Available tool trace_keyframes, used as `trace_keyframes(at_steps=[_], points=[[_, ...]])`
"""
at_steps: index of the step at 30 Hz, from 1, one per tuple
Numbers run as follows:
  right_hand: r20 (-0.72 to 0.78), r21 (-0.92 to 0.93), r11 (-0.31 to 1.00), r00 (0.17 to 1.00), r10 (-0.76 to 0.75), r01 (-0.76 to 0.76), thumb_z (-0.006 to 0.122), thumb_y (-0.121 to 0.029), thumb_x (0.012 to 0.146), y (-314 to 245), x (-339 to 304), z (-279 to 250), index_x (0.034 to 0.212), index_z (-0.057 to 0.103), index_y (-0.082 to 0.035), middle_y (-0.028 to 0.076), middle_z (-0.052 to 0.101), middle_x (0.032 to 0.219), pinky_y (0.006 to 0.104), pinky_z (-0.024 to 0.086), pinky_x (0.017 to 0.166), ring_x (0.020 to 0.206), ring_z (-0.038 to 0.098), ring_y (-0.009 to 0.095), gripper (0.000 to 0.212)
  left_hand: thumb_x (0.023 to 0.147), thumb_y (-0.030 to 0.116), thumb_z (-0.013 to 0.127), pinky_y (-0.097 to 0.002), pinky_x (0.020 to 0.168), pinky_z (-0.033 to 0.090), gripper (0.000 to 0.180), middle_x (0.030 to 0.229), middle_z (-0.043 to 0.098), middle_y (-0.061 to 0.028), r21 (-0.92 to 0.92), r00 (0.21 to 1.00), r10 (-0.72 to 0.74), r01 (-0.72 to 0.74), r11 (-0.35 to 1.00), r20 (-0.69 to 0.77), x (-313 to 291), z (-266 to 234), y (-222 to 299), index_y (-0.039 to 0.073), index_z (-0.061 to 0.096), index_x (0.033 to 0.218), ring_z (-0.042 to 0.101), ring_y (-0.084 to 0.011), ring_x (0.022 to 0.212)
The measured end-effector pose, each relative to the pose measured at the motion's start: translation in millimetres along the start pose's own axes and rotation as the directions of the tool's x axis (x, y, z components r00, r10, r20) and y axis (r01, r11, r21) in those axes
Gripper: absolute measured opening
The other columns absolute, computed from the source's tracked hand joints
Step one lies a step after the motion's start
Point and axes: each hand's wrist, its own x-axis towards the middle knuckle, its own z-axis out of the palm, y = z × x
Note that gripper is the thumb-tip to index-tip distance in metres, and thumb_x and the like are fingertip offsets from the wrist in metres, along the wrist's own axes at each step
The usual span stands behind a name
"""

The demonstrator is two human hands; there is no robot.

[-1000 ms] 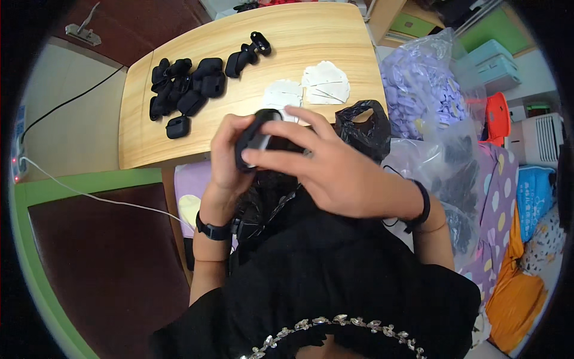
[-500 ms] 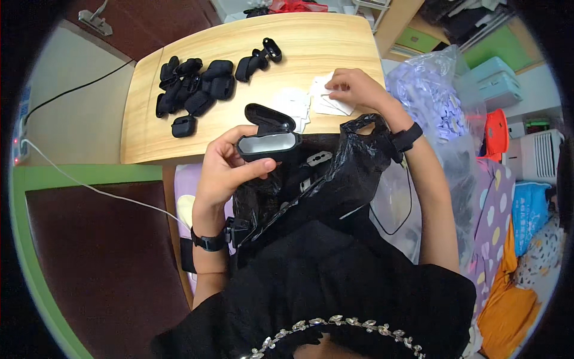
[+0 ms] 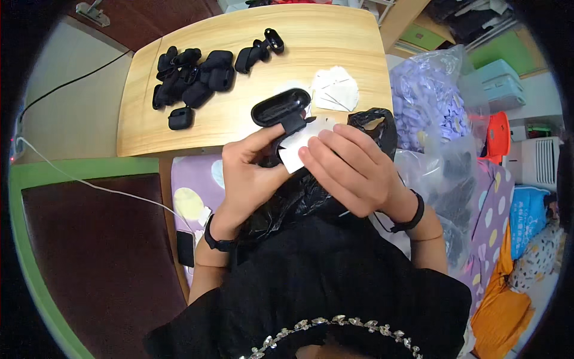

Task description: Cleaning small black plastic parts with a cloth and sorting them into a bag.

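Note:
My left hand (image 3: 248, 179) is closed round a black earphone case (image 3: 280, 109), whose lid stands swung up on its hinge. Between the fingers of my right hand (image 3: 359, 170) is a white card (image 3: 293, 157), held against the lower half of the case. The card and fingers cover that half's opening. Below both hands a black plastic bag (image 3: 281, 209) lies across my lap. Just beyond them on the table, a fanned stack of white cards (image 3: 335, 90) rests; more white cards lie partly hidden behind the raised lid.
Several black cases lie heaped on the table (image 3: 140, 131) at the left, in a pile (image 3: 194, 78), with another few (image 3: 258, 52) farther right. A clear bag of lilac pieces (image 3: 429, 102) stands right of the table. A brown chair (image 3: 95, 239) is at my left, beside a white cable (image 3: 107, 193).
My right hand has come back from the card stack with a white card and brought it to the case. My left hand has moved right, turning the case.

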Motion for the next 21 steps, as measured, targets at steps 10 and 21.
trace_keyframes(at_steps=[10,21], points=[[0.043,0.19,0.937,0.956,0.292,-0.294,0.058,-0.001,0.071,-16,-8,17,0.1,0.064,0.002,0.01,0.061,0.097,0.0498,0.038,0.098,0.093,0.059,0.024,0.03,0.067,-0.004,0.076,-0.0242,0.072,0.051,0.04,0.096,0.066,-0.012,0.03,0.996,0.076,-0.074,0.997,-0.054,-7,1,-18,-0.007,0.062,0.104,0.061,-0.0115,0.083],[0.148,0.123,0.856,0.862,0.485,-0.502,0.057,0.003,0.069,-33,-13,29,0.104,0.062,-0.004,0.007,0.059,0.102,0.0538,0.029,0.103,0.102,0.055,0.023,0.036,0.068,0.0,0.076,-0.0236,0.07,0.052,0.038,0.093,0.067,-0.0138,0.209,0.99,0.133,-0.118,0.971,-0.057,-8,4,-40,-0.006,0.062,0.103,0.064,-0.0113,0.081]])
